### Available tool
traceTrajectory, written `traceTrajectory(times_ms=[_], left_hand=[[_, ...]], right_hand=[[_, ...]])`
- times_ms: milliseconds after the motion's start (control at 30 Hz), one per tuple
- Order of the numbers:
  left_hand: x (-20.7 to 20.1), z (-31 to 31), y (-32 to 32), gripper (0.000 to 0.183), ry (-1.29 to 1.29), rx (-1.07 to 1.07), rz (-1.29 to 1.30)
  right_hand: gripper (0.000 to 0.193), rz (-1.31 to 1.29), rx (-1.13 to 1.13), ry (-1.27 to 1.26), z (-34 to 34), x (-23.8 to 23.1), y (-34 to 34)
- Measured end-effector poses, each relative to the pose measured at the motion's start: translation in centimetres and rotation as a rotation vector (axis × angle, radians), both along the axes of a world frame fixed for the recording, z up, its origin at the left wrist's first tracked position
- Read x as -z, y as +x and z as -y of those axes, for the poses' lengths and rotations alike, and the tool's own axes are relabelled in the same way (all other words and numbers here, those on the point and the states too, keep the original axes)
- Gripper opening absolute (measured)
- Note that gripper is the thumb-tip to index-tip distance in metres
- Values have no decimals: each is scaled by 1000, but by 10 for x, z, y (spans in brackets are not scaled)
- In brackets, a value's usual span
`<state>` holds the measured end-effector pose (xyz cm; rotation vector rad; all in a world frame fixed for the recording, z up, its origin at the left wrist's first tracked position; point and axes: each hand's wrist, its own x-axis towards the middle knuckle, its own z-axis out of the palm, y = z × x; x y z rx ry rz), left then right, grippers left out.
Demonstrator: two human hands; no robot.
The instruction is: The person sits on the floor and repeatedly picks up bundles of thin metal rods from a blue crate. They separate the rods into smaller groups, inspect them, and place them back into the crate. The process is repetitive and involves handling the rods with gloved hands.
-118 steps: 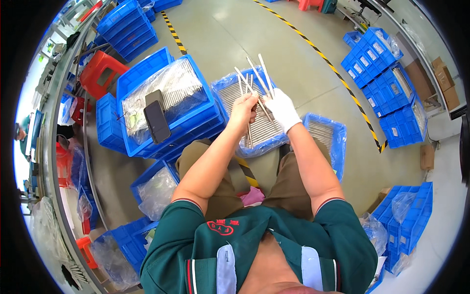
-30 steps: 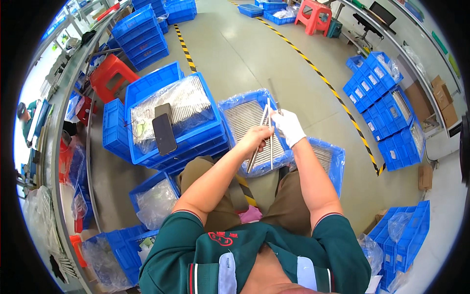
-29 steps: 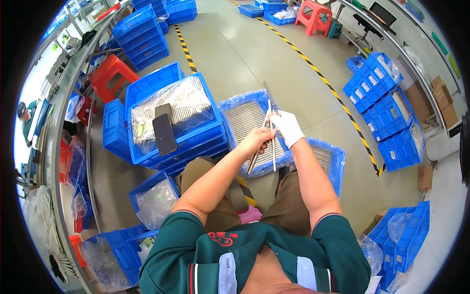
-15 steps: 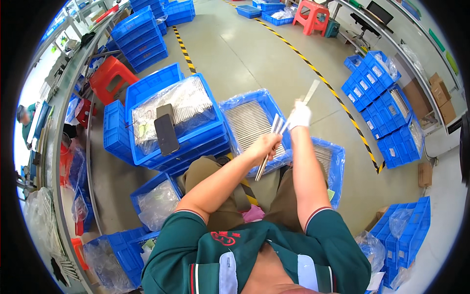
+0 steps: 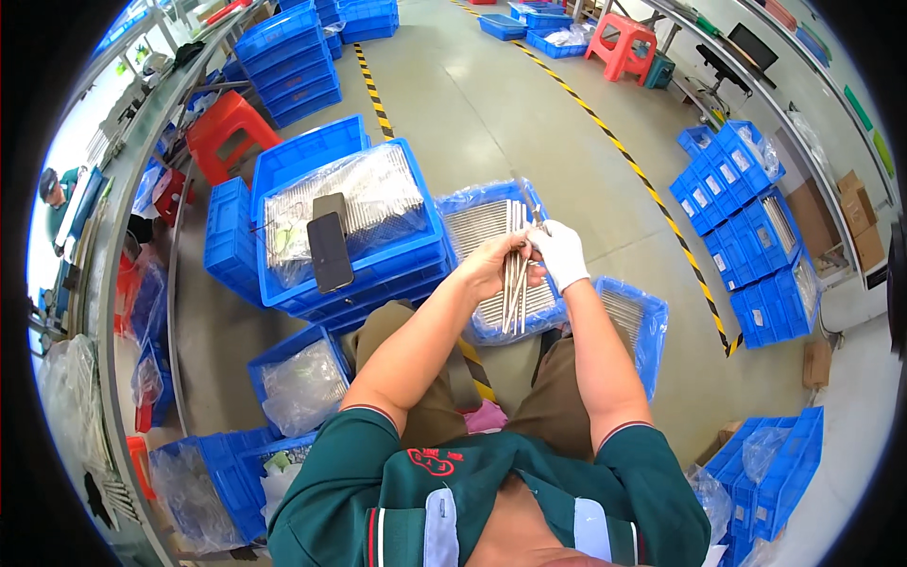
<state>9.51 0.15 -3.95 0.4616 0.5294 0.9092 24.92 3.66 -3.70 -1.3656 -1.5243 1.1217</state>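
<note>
My bare left hand point(image 5: 493, 266) is closed around several thin, silvery metal strips point(image 5: 515, 295), which hang down between its fingers. My right hand point(image 5: 563, 255), in a white glove, is pinched against the upper part of the bunch, its fingertips touching those of the left. A metal strip point(image 5: 537, 215) sticks up from the right hand's fingers; its lower part is hidden. Beneath both hands stands a blue crate point(image 5: 463, 198) lined with clear plastic. Rows of similar metal strips point(image 5: 472, 227) lie in it.
Beside my right forearm is another lined blue crate point(image 5: 652, 317) of strips. At left, a phone point(image 5: 329, 250) rests on a bagged load in stacked blue crates point(image 5: 378, 274). A red stool point(image 5: 227, 132) and a long bench point(image 5: 142, 151) stand beyond. Further crates point(image 5: 746, 227) are stacked at right.
My right hand has come down and in toward the left, bringing its strip to the bunch. The left hand has turned, its strips now fanned and hanging lower.
</note>
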Motion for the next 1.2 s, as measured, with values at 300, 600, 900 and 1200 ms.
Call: traceTrajectory(times_ms=[300,600,900,1200], left_hand=[[7,-11,-9,25,-36,-164,-114],[-13,-26,-39,31,-33,-481,-72],[-8,-30,-46,30,-6,-541,53],[-5,-27,-31,34,30,-464,-6]], right_hand=[[17,-141,-94,-251,-8,15,3],[42,-503,-187,-342,33,-19,16],[41,-308,-381,-301,55,-39,4],[39,-274,-285,-252,52,-32,2]])
